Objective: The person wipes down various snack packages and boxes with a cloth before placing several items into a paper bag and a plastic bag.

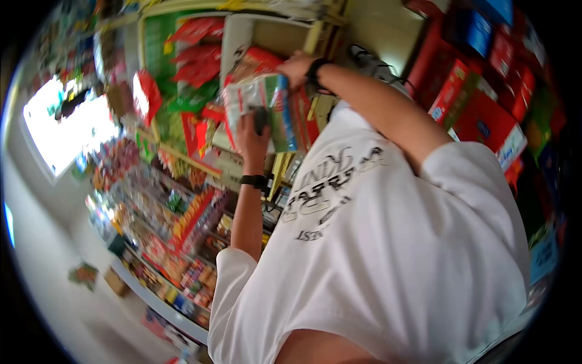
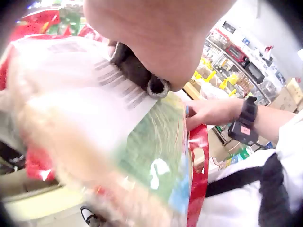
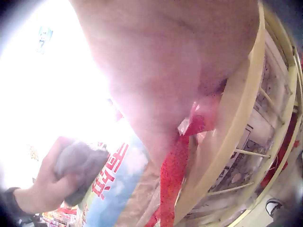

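Note:
A large plastic food package, with green and blue print and a pale label, is between my two hands. My left hand holds a dark grey bundled cloth against the face of the package. Striped marks show on the label in the left wrist view. At the package's far edge, my right hand grips it, fingers partly hidden behind that edge. Red characters on blue print and a red strip show below the right hand in its wrist view.
A cream-coloured rack curves beside the right hand. Red packets hang or lie stacked beyond the package. Shelves of small packaged goods stand on the left, and red boxes are on the right.

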`<action>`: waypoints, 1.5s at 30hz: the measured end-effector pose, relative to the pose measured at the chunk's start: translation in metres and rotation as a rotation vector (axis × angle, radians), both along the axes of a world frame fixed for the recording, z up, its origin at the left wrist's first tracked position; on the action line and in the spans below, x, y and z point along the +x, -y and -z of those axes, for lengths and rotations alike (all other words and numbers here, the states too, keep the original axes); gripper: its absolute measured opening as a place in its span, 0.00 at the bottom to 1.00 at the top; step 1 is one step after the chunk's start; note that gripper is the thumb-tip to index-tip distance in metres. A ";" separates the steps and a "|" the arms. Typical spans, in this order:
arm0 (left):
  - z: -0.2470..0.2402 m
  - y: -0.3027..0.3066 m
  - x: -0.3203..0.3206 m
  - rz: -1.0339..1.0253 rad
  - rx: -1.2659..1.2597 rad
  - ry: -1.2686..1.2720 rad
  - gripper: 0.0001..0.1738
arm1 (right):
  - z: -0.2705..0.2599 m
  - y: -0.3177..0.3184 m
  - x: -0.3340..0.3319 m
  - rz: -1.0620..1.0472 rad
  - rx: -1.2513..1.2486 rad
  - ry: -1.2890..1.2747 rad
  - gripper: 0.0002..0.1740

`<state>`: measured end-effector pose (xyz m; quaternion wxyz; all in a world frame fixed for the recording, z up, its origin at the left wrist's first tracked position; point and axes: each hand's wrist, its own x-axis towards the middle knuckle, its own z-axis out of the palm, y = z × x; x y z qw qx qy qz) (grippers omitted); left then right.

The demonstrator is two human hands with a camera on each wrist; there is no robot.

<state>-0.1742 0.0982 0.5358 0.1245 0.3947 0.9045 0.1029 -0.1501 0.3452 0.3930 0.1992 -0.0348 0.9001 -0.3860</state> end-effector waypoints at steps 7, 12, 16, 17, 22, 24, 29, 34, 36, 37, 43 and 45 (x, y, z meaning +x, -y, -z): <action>-0.011 0.087 -0.023 -0.265 -0.091 -0.095 0.26 | -0.003 -0.001 0.007 -0.066 0.104 0.037 0.47; 0.019 0.013 -0.016 -0.614 0.155 -0.202 0.24 | -0.008 -0.006 0.008 -0.024 0.082 -0.003 0.47; 0.005 -0.024 0.021 -0.237 0.168 -0.010 0.25 | -0.013 -0.014 0.004 0.038 -0.114 0.020 0.45; -0.006 -0.025 0.027 -0.185 0.137 0.084 0.25 | -0.014 -0.015 0.004 0.031 -0.103 0.016 0.45; -0.015 0.010 0.040 -0.188 0.266 0.075 0.25 | -0.048 -0.010 0.001 0.099 -0.236 -0.019 0.41; -0.012 0.024 0.036 -0.247 0.332 0.049 0.25 | -0.069 0.002 0.001 0.139 -0.230 -0.027 0.42; 0.001 0.046 0.012 -0.327 0.411 0.077 0.24 | -0.111 0.049 0.018 0.991 -1.016 0.083 0.45; 0.012 0.045 -0.001 -0.215 0.394 0.179 0.25 | -0.076 0.070 0.033 0.856 -0.888 0.530 0.24; 0.011 0.043 0.001 -0.139 0.359 0.140 0.25 | -0.069 0.072 0.031 0.810 -0.862 0.382 0.22; 0.009 0.043 0.000 -0.137 0.363 0.141 0.25 | -0.070 0.073 0.029 0.737 -0.829 0.239 0.20; -0.008 0.056 -0.013 -0.372 0.492 0.300 0.27 | -0.144 0.066 0.002 0.713 -0.897 -0.028 0.18; -0.028 0.051 -0.013 -0.492 0.636 0.434 0.26 | -0.167 0.063 -0.019 0.541 -0.738 -0.196 0.20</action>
